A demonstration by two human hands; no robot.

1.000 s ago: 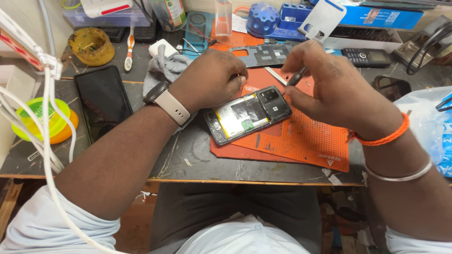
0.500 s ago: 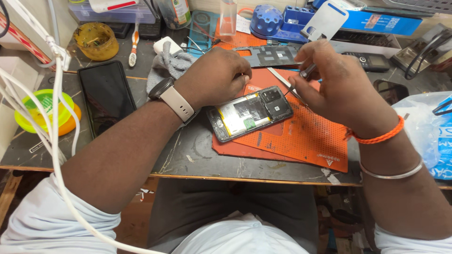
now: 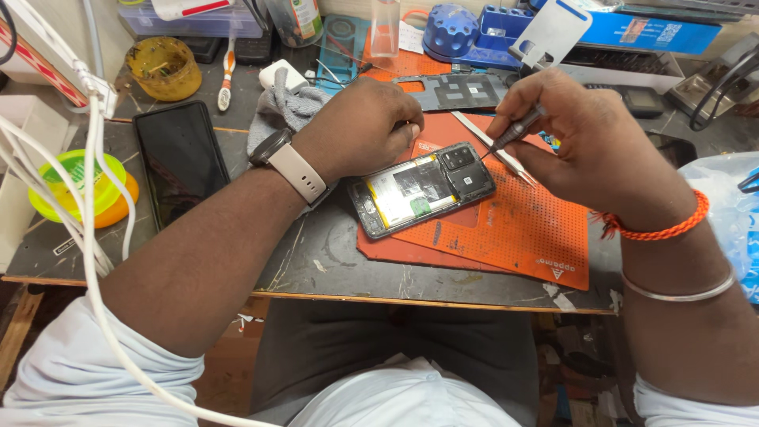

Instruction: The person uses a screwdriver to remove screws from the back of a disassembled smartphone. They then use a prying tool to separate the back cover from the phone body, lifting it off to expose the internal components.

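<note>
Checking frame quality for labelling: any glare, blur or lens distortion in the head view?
Head view: sharp, evenly lit; opened phone and screwdriver in the right hand crisp. Soft sheen on the black phone; desk edge bows slightly, so mild wide-angle distortion.

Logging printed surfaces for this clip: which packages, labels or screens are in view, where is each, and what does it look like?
Blue box: far right of the bench, long, flat, with small pale printed patches.
Dark phone: left of the left hand, face up, black screen unlit.
Bottle: far edge, green-and-white label.
Opened phone: on the orange mat, yellow-white battery label.
</note>
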